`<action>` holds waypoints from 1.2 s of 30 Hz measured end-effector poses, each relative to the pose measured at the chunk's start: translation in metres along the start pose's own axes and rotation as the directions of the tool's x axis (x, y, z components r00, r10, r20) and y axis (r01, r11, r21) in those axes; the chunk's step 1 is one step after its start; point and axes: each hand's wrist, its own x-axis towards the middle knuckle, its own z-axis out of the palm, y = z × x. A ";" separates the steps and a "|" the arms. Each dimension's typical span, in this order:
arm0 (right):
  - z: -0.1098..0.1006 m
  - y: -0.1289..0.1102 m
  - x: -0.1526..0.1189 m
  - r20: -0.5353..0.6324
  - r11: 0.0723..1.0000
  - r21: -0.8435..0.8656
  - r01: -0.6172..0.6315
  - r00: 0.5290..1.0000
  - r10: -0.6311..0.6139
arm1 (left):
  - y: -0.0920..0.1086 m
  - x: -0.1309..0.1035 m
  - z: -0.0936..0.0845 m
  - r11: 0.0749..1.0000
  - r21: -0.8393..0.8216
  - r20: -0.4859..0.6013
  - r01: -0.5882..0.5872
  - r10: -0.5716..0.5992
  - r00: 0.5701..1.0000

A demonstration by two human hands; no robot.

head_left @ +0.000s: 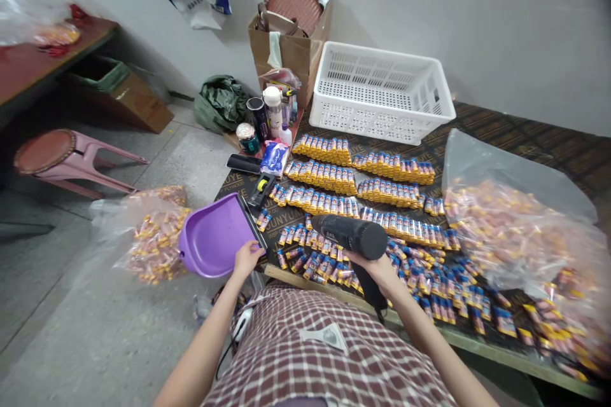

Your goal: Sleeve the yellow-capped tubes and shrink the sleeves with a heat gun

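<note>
My left hand (247, 259) is closed on the right edge of a purple dustpan (212, 235), which extends past the table's left edge. In my right hand (375, 270) is a black hair dryer (351, 235), gripped by the handle, its nozzle pointing left. Beneath and around the dryer, small blue-and-yellow wrapped cylinders (329, 267) lie loosely along the front of the table. Behind them, more of these cylinders (319, 175) are stacked in neat rows.
A white plastic crate (382, 92) stands at the back of the table (482, 117). Clear bags of cylinders sit at right (515, 229) and on the left (157, 235). Bottles (273, 108) and a tape dispenser (261, 189) are at the back left. A pink stool (81, 159) stands farther left.
</note>
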 end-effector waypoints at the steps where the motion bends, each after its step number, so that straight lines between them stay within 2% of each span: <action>1: 0.003 -0.002 0.003 -0.003 1.000 -0.003 0.023 1.000 -0.023 | -0.001 0.000 -0.001 1.000 -0.002 -0.001 -0.007 0.007 1.000; 5: 0.006 -0.003 0.007 -0.008 0.995 -0.027 0.095 0.995 -0.095 | -0.007 0.001 -0.003 0.999 0.009 -0.004 -0.039 0.039 0.999; 9: -0.007 0.004 -0.008 0.092 0.996 -0.069 0.059 0.994 -0.053 | -0.009 0.012 -0.002 0.997 0.032 -0.012 -0.068 0.069 0.998; 12: -0.020 0.009 -0.024 0.105 0.994 -0.110 -0.025 0.994 0.037 | 0.003 0.028 0.002 0.992 0.055 -0.031 -0.110 0.111 0.993; 16: -0.031 0.013 -0.036 -0.007 0.993 -0.094 -0.073 0.997 0.072 | 0.029 0.049 0.010 0.978 0.124 -0.087 -0.165 0.177 0.980; 19: -0.036 0.014 -0.039 -0.071 0.996 -0.065 -0.058 0.996 0.054 | 0.045 0.056 0.017 0.951 0.260 -0.158 -0.168 0.214 0.964; 22: -0.036 0.015 -0.040 -0.046 0.992 -0.075 -0.105 0.994 0.102 | 0.054 0.057 0.024 0.929 0.332 -0.177 -0.162 0.230 0.957; 25: -0.029 0.015 -0.039 -0.008 0.988 -0.080 -0.133 0.991 0.133 | 0.059 0.055 0.029 0.928 0.322 -0.117 -0.185 0.233 0.965; 29: -0.002 0.012 -0.029 0.042 0.996 -0.084 -0.041 0.998 0.044 | 0.060 0.054 0.028 0.959 0.215 -0.100 -0.183 0.208 0.973; 32: 0.022 0.009 -0.018 0.152 0.996 -0.073 0.046 0.988 -0.035 | 0.051 0.051 0.017 0.972 0.174 -0.135 -0.156 0.181 0.974; 36: 0.044 0.005 -0.003 0.205 0.987 -0.044 0.152 0.969 -0.140 | 0.024 0.041 -0.006 0.986 0.126 -0.181 -0.112 0.134 0.974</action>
